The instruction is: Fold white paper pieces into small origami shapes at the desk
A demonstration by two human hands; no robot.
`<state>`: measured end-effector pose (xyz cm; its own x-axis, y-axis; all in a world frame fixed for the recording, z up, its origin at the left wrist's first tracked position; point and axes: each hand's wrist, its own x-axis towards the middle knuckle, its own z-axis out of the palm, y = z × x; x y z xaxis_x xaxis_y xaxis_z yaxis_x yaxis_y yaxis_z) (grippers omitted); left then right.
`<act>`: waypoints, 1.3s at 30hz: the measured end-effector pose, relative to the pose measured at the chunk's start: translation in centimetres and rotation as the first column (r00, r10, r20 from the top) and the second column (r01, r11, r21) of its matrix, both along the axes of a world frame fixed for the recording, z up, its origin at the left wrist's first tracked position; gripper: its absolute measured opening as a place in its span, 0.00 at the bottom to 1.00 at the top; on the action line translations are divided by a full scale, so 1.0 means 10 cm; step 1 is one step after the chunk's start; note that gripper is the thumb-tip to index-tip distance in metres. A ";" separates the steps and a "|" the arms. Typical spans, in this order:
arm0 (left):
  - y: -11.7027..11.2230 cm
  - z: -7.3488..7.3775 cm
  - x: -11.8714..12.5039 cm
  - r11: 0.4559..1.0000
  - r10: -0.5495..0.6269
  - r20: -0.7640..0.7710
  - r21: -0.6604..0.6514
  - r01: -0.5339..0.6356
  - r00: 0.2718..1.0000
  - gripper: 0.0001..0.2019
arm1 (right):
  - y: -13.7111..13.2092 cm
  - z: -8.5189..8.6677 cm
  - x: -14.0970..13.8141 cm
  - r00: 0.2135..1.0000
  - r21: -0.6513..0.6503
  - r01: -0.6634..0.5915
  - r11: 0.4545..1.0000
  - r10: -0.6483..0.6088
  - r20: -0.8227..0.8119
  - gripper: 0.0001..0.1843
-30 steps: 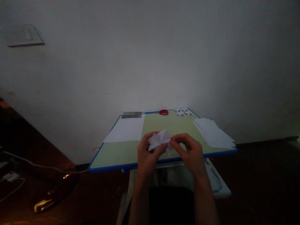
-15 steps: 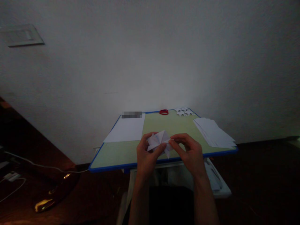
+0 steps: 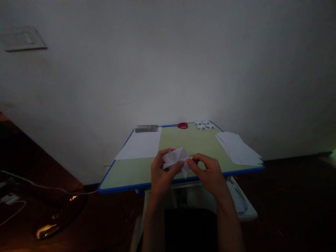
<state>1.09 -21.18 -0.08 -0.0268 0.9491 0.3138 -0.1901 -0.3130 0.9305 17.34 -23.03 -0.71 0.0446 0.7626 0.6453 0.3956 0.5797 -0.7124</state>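
A folded white paper star [image 3: 181, 154], with several pointed flaps, is held up above the front edge of the table [image 3: 191, 141]. My left hand [image 3: 163, 171] is closed on its left side, the thumb pressed across the front and the fingers behind it. With thumb and index finger, my right hand [image 3: 208, 171] pinches the flap that sticks out to the right. The back of the paper and the tips of the left fingers are hidden.
On the green, blue-edged table lie a white sheet [image 3: 141, 145], a blurred-out dark object [image 3: 146, 128], red-handled scissors [image 3: 182, 125], several small folded papers [image 3: 205, 125] and a stack of white paper [image 3: 237, 148]. A drawer [image 3: 240, 201] juts out below. A wall stands directly behind.
Both hands and the paper star stay nearly in place. My right hand has shifted slightly left and down, still pinching the right flap. The whole view has drifted slightly.
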 end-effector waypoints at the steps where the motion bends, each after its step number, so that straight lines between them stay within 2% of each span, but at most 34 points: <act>1: 0.00 0.00 0.00 1.000 0.003 0.004 0.001 -0.003 1.000 0.24 | 0.00 0.00 0.00 1.000 0.008 -0.004 1.000 0.004 0.006 0.09; 12: 0.01 0.00 0.00 1.000 0.021 0.024 -0.016 -0.021 0.999 0.25 | 0.02 0.01 -0.04 1.000 0.012 -0.017 1.000 0.017 0.001 0.11; 16: 0.00 0.02 0.00 1.000 0.017 0.024 -0.009 -0.017 1.000 0.25 | 0.02 0.03 -0.07 0.999 0.018 0.014 1.000 -0.013 -0.034 0.07; 22: -0.03 0.04 0.02 0.999 -0.042 0.034 -0.032 0.043 0.999 0.25 | 0.00 0.04 -0.06 0.999 -0.005 0.015 1.000 -0.015 -0.048 0.11; 30: -0.02 0.03 0.04 1.000 -0.022 0.054 -0.017 0.023 0.998 0.25 | 0.02 0.04 -0.05 0.999 -0.018 -0.007 1.000 0.006 -0.050 0.14; 34: -0.03 0.05 0.05 0.999 -0.020 0.078 -0.040 0.024 0.997 0.27 | 0.05 0.03 -0.07 0.997 0.011 0.033 0.999 -0.032 -0.076 0.12; 39: -0.01 0.04 0.05 0.995 -0.087 0.077 -0.038 0.091 0.993 0.30 | 0.05 0.03 -0.05 0.994 0.035 0.076 0.996 -0.073 -0.086 0.12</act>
